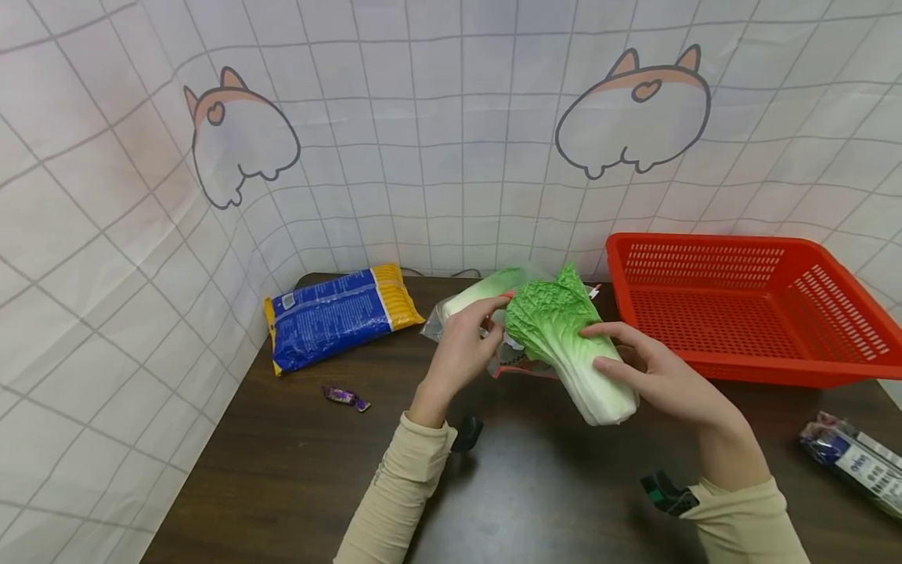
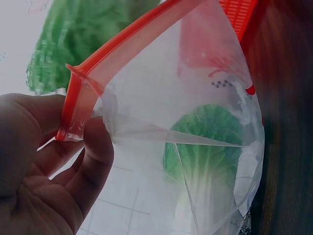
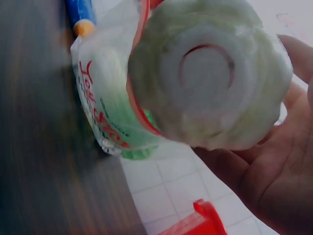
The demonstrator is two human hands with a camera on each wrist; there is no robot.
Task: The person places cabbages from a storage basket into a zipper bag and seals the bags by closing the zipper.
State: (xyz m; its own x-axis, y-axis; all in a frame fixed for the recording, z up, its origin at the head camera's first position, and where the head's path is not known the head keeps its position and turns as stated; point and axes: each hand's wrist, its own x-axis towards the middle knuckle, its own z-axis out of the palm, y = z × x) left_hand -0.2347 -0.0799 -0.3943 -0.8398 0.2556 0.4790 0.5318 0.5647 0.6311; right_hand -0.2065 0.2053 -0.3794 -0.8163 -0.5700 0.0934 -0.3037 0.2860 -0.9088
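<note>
My right hand (image 1: 662, 380) grips a Chinese cabbage (image 1: 592, 364), green leaves tilted up to the left and white base toward me. In the right wrist view its round pale base hides much of the bag. My left hand (image 1: 461, 352) pinches the red zip edge of a clear plastic zip bag (image 2: 142, 93) between thumb and finger. Inside that bag lies another Chinese cabbage (image 2: 205, 156). The held cabbage's leaves hang in front of the bag's mouth in the head view; whether they touch it I cannot tell.
A red plastic basket (image 1: 712, 368) stands at the back right. On the left lie a blue and yellow packet (image 1: 331, 321) and a purple wrapped candy (image 1: 344, 396). A shiny printed package (image 1: 856, 462) is at the right edge. A white curtain (image 1: 395, 141) hangs behind the table.
</note>
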